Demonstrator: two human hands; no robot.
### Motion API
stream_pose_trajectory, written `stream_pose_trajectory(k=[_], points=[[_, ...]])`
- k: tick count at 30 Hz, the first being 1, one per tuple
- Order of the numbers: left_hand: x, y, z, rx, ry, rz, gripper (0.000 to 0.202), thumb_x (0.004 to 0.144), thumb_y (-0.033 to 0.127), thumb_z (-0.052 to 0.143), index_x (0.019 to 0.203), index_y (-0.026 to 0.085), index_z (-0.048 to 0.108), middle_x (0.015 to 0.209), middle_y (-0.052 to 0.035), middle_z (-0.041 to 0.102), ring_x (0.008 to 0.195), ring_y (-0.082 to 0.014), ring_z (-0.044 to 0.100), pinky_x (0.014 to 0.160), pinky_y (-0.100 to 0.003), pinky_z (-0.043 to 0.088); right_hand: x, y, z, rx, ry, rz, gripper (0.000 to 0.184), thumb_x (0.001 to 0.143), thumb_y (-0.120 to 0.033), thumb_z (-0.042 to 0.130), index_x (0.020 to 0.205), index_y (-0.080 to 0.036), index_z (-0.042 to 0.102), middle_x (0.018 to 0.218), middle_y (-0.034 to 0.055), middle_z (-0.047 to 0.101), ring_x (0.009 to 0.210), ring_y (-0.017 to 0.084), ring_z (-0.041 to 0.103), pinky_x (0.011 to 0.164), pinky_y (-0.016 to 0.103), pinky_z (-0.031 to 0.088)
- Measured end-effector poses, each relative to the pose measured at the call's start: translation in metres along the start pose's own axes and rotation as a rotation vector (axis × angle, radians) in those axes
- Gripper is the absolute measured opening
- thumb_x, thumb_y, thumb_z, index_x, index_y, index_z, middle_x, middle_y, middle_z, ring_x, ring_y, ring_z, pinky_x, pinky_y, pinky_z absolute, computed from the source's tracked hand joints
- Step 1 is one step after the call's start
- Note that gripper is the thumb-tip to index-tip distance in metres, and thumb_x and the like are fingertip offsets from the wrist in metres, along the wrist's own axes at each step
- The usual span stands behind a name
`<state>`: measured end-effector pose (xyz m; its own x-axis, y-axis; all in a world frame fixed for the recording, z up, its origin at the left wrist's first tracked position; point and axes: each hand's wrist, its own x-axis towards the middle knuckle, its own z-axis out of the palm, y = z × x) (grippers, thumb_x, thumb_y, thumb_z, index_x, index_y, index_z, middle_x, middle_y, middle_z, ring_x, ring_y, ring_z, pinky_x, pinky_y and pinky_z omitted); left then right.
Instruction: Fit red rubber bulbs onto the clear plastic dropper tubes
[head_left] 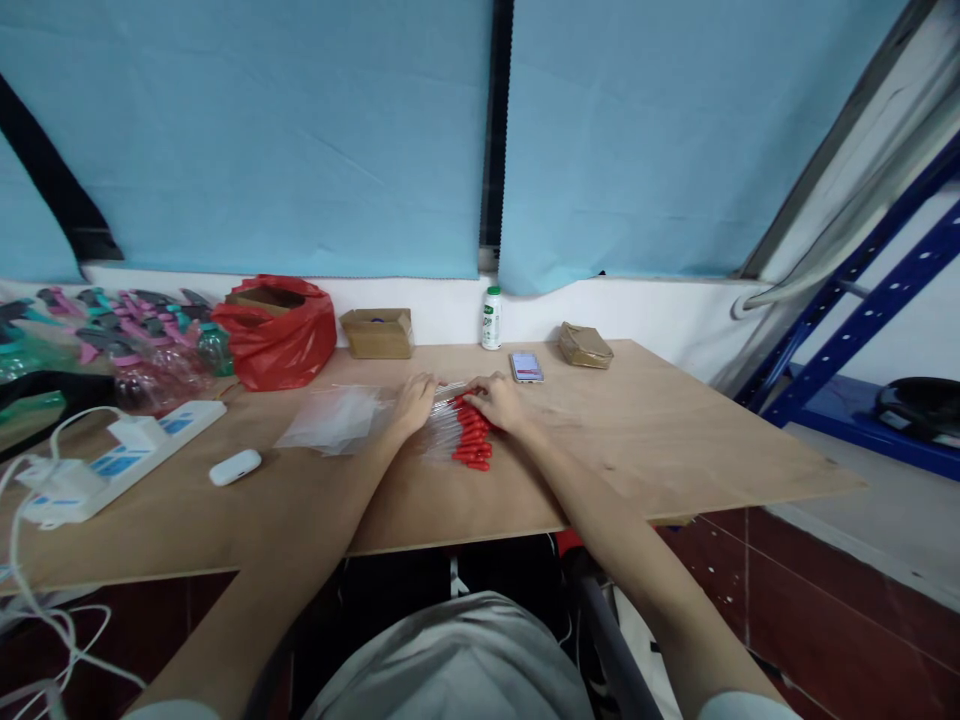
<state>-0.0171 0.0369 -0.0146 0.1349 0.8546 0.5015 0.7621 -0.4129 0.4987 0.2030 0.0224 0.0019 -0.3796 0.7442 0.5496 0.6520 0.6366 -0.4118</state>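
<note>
A row of thin, clear or silvery sticks with red ends lies on the table between my hands, the red ends toward the right. They could be droppers with red bulbs, but the kind is too small to tell. My left hand is closed at the clear tips on the far side of the row. Curled over the red ends at the same far side is my right hand, its fingertips pressed against them. Flat clear plastic bags lie just left of my left forearm.
Behind stand a red plastic bag, a small cardboard box, a green-capped white bottle, a phone and a brown package. At left are spray bottles, a power strip and a white case.
</note>
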Motion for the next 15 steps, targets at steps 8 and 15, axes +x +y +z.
stream_pose_trajectory(k=[8, 15], points=[[0.002, -0.011, 0.008, 0.027, -0.093, -0.035, 0.068, 0.107, 0.049, 0.014, 0.101, 0.023, 0.076, 0.124, -0.0036, 0.070, 0.125, -0.0215, 0.055, 0.114, -0.037, 0.036, -0.002, -0.002, -0.003, -0.050, -0.036, -0.027, 0.019, 0.097, -0.031, 0.061, 0.095, -0.022, 0.078, 0.091, 0.0032, 0.077, 0.093, 0.021, 0.060, 0.087, 0.029, 0.041], [0.003, -0.012, 0.011, 0.102, -0.184, -0.037, 0.071, 0.106, 0.054, 0.012, 0.109, 0.024, 0.076, 0.126, -0.0052, 0.070, 0.126, -0.0228, 0.056, 0.114, -0.038, 0.036, 0.000, -0.005, -0.010, -0.088, 0.031, 0.055, 0.027, 0.100, -0.031, 0.054, 0.093, -0.020, 0.078, 0.084, 0.0047, 0.075, 0.089, 0.021, 0.059, 0.082, 0.028, 0.041]])
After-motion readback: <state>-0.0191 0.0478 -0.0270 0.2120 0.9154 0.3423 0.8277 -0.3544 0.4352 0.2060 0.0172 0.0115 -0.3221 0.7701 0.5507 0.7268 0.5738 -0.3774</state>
